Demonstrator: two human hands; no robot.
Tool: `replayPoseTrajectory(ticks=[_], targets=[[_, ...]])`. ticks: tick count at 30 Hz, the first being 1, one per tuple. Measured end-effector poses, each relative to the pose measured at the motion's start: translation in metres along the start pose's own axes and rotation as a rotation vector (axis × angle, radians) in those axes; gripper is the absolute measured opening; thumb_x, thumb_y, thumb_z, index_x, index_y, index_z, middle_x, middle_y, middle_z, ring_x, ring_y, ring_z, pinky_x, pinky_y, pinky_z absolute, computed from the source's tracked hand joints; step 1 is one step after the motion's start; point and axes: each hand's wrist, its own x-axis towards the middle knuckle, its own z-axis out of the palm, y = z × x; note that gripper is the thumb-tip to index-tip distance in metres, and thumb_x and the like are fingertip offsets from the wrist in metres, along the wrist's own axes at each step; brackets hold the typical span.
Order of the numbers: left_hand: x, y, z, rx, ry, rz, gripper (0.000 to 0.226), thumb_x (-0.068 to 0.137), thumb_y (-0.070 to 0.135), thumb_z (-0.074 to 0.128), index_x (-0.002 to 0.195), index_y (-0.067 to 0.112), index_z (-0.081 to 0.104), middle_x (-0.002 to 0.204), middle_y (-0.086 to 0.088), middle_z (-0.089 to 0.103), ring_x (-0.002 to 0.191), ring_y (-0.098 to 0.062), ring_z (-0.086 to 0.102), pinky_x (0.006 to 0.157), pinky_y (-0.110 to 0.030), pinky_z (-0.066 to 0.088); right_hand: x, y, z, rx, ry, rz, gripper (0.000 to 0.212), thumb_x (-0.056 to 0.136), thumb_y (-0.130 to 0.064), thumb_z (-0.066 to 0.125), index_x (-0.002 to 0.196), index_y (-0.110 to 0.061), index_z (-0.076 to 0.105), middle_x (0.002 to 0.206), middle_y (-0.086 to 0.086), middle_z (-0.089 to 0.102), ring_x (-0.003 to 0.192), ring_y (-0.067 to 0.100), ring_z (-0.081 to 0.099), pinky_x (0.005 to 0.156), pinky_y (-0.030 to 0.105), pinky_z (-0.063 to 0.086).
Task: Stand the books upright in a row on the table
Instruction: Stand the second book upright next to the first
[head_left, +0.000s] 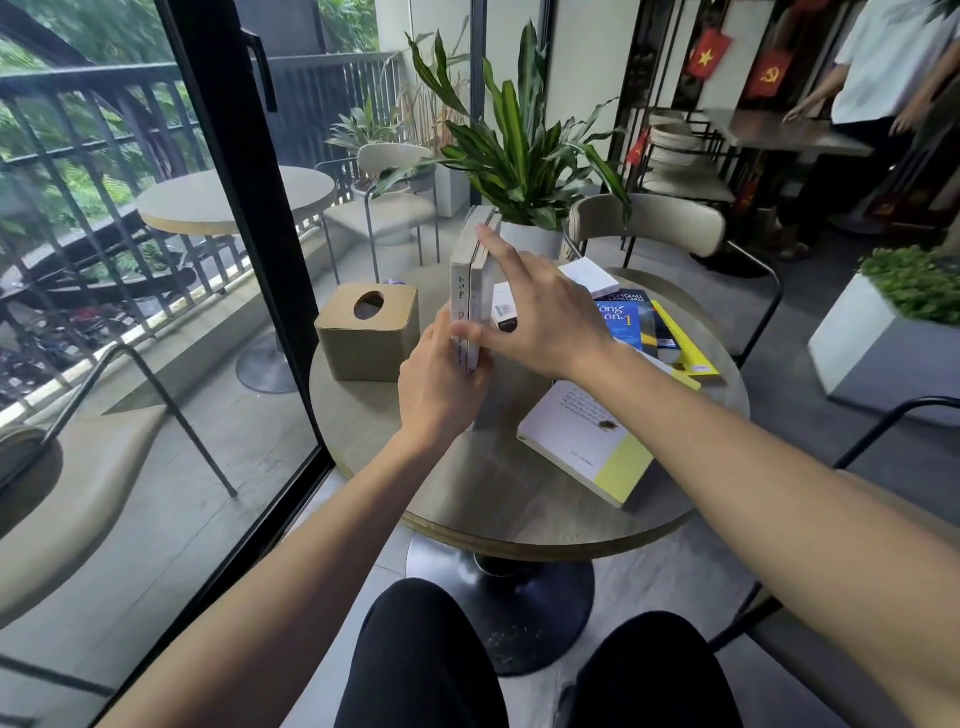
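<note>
Two pale books (471, 270) stand upright side by side near the middle of the round table (467, 493), spines toward me. My left hand (441, 384) grips their lower left side. My right hand (535, 317) presses on their right side, index finger up along the top edge, thumb at the spine. A white and yellow book (587, 441) lies flat at the right front. A blue book (626, 317), a yellow book (685, 348) and a white book (592, 275) lie flat behind it. Another small white book (504, 306) is partly hidden by my right hand.
A tan tissue box (369, 332) stands on the table left of the upright books. A potted plant (524, 156) and a chair (649, 228) are behind the table. A glass door frame (249, 208) runs along the left. A person stands at the far right.
</note>
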Motion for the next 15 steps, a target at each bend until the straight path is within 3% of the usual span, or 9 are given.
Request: replayPoseTrajectory(ticks=[3,6,9,12,15], targets=[[0.0,-0.001,0.0,-0.02,0.001,0.014,0.053,0.087,0.027,0.063,0.137,0.023,0.048,0.115,-0.004,0.067,0.1,-0.033,0.062,0.075,-0.038,0.047,-0.004,0.009,-0.002,0.053,-0.043,-0.021,0.1,0.079,-0.072,0.056,0.155,-0.027,0.009,0.136,0.01,0.051,0.125,0.028,0.046,0.085,0.046,0.049],[0.001,-0.001,-0.002,-0.011,-0.008,0.02,0.052,0.087,0.029,0.063,0.136,0.021,0.047,0.112,-0.007,0.066,0.097,-0.036,0.061,0.07,-0.036,0.041,-0.014,0.022,-0.005,-0.003,-0.06,-0.044,0.097,0.081,-0.072,0.054,0.155,-0.029,0.009,0.143,0.004,0.046,0.131,0.022,0.04,0.089,0.044,0.047],[0.001,0.002,-0.001,-0.016,-0.009,0.035,0.053,0.087,0.028,0.064,0.137,0.018,0.047,0.114,-0.009,0.066,0.098,-0.038,0.061,0.073,-0.04,0.048,-0.025,0.039,-0.006,-0.082,-0.1,-0.012,0.095,0.081,-0.073,0.052,0.155,-0.029,0.011,0.15,0.001,0.039,0.136,0.022,0.036,0.093,0.043,0.045],[0.001,0.004,0.001,-0.018,-0.007,0.027,0.051,0.088,0.024,0.06,0.137,0.016,0.046,0.116,-0.01,0.065,0.097,-0.038,0.061,0.074,-0.04,0.049,-0.033,0.055,-0.006,-0.191,-0.165,0.077,0.093,0.08,-0.074,0.05,0.154,-0.029,0.015,0.151,0.005,0.038,0.137,0.026,0.034,0.099,0.045,0.041],[0.001,0.003,0.001,-0.011,-0.009,0.028,0.052,0.089,0.024,0.06,0.138,0.016,0.045,0.117,-0.01,0.065,0.097,-0.037,0.06,0.074,-0.039,0.046,-0.038,0.068,-0.001,-0.298,-0.336,0.275,0.1,0.073,-0.082,0.044,0.153,-0.029,0.016,0.152,0.009,0.037,0.138,0.032,0.032,0.103,0.05,0.035]])
